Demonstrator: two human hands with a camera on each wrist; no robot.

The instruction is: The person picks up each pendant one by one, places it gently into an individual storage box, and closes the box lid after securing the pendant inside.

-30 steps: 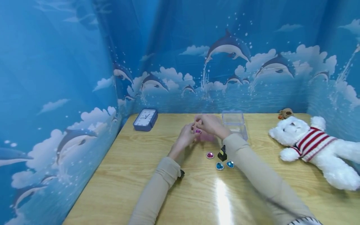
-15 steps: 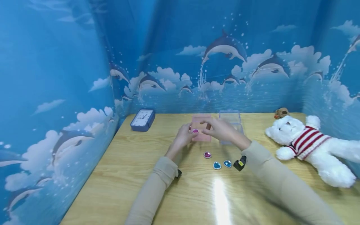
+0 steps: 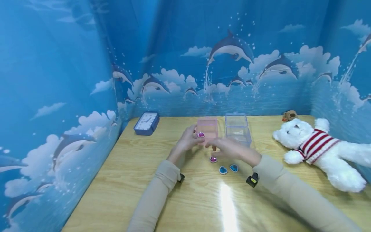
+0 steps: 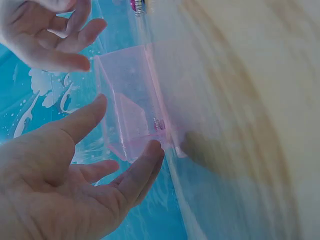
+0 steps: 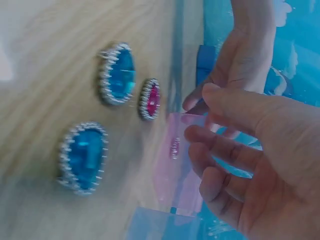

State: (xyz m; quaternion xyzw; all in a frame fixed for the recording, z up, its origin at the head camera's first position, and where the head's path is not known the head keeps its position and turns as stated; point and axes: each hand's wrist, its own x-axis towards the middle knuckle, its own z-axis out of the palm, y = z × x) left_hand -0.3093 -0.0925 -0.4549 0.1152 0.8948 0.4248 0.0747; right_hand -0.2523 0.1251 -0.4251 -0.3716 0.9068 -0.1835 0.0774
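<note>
A pink see-through box [image 3: 207, 129] stands open at the back of the table, with a pink heart-shaped gem [image 3: 201, 135] seen through its front left. Beside the box's left side is my left hand [image 3: 185, 141], its fingers [image 4: 142, 172] extended; whether they touch the box I cannot tell. My right hand [image 3: 229, 149] hovers in front of the box, fingers [image 5: 225, 150] loosely bent around nothing. Below its fingertips lies another pink gem [image 3: 213, 159], rimmed in silver. Two blue gems, one heart-shaped [image 3: 223, 170] and one teardrop-shaped [image 3: 233, 168], lie nearer me.
Right of the pink box stands a clear purple-tinted open box [image 3: 238, 132]. A blue clock [image 3: 146, 123] is at the back left. At the right lie a white teddy bear [image 3: 316, 148] in a striped sweater and a small brown toy [image 3: 290, 115]. A dolphin-print curtain [image 3: 174, 64] surrounds the table.
My right hand has left the pink box, moving right and towards me, over the loose pink gem. My left hand has loosened and stays at the box's left side. The view has shifted slightly.
</note>
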